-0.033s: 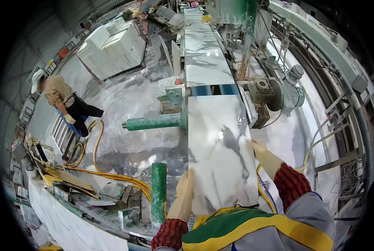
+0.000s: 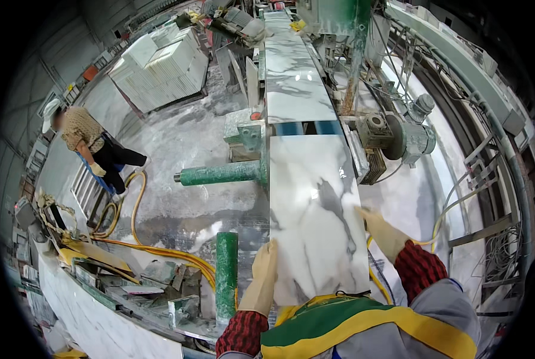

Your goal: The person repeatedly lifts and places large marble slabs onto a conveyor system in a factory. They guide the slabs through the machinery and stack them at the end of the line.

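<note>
A long white marble-look slab (image 2: 306, 239) with grey veins lies lengthwise in front of me, its near end at my apron (image 2: 333, 323). At its left long edge is my gloved left hand (image 2: 264, 272), closed on the edge with the fingers partly hidden. Farther up the right edge, my gloved right hand (image 2: 382, 229) holds the other side. Beyond a short gap showing blue rollers (image 2: 327, 127), another veined slab (image 2: 297, 84) lies in line on the conveyor.
Left of the slab stand a green upright post (image 2: 226, 275) and a green horizontal roller (image 2: 222, 175). A motor (image 2: 414, 139) sits at the right. Yellow hoses (image 2: 177, 253) cross the floor. A co-worker (image 2: 97, 140) walks at far left, near stacked slabs (image 2: 162, 72).
The near slab's veining and reflections have shifted slightly. My right hand is a little lower along the edge. The co-worker has shifted slightly left and downward.
</note>
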Motion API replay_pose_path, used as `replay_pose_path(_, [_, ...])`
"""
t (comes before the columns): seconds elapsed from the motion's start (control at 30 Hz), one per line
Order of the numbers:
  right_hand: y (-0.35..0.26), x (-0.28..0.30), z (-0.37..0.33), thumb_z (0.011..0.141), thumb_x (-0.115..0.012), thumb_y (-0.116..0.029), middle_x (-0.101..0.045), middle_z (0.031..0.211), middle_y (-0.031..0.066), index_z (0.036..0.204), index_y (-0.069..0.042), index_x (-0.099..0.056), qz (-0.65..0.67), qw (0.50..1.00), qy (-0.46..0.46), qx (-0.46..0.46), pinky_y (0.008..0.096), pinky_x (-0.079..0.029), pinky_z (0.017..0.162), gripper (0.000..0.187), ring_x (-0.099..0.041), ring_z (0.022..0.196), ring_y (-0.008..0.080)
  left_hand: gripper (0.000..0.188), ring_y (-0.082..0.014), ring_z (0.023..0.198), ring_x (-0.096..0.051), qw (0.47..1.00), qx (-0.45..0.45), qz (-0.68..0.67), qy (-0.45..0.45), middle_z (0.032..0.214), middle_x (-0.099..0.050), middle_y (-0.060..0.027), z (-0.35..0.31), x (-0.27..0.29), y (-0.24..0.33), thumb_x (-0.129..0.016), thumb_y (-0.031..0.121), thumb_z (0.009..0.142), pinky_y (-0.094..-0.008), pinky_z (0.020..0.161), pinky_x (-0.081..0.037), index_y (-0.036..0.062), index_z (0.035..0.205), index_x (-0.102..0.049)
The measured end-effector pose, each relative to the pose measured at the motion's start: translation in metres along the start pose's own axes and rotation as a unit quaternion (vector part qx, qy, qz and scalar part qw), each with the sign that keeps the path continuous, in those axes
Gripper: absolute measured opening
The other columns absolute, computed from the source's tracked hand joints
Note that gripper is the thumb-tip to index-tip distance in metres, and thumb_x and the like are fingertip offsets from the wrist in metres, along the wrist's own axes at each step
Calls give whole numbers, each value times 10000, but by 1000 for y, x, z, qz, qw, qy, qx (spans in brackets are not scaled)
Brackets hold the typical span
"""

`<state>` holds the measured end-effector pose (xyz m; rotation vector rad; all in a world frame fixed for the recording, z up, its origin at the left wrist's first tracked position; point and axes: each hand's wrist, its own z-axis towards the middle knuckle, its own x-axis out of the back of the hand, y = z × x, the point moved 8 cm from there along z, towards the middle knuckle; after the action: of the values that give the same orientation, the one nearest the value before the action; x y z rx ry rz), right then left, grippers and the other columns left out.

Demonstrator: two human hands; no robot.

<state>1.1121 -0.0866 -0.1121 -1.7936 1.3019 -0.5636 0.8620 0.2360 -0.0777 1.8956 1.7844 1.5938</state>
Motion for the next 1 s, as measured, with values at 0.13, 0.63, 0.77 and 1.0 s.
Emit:
replay_pose_path(0.13, [58, 2, -72, 1014, -738, -354, -731, 1078, 26, 1314, -58, -677, 47, 997, -65, -12, 316, -572, 790, 426, -703, 935, 144, 696, -407, 1374, -561, 999, -20, -42, 23, 1488, -612, -209, 21, 3, 9, -367, 607, 1087, -481, 1151, -427, 78, 1472, -603])
replay_pose_path(0.63, [17, -45, -89, 997, -750, -294, -707, 1112, 20, 1260, -40, -676, -17, 999, 25, 33, 316, -549, 817, 374, -641, 968, 129, 629, -419, 1343, -591, 998, 12, -47, 50, 1442, -654, -208, 55, 11, 35, -416, 557, 1096, -469, 1142, -430, 83, 1431, -657])
replay_pose_path(0.77, [16, -35, -74, 988, -756, -300, -710, 1089, 29, 1236, -30, -686, -20, 998, 34, 46, 324, -544, 798, 372, -634, 929, 133, 639, -394, 1390, -551, 997, 71, -38, 9, 1501, -606, -188, 67, 5, 45, -376, 570, 1108, -459, 1172, -406, 104, 1473, -617])
replay_pose_path(1.0, [40, -19, -42, 993, -756, -268, -715, 1071, 28, 1212, -25, -704, -25, 998, 60, 6, 308, -543, 827, 332, -650, 957, 130, 674, -358, 1441, -511, 999, 46, -20, -8, 1572, -546, -151, 81, 1, 42, -328, 620, 1101, -450, 1203, -379, 153, 1532, -552])
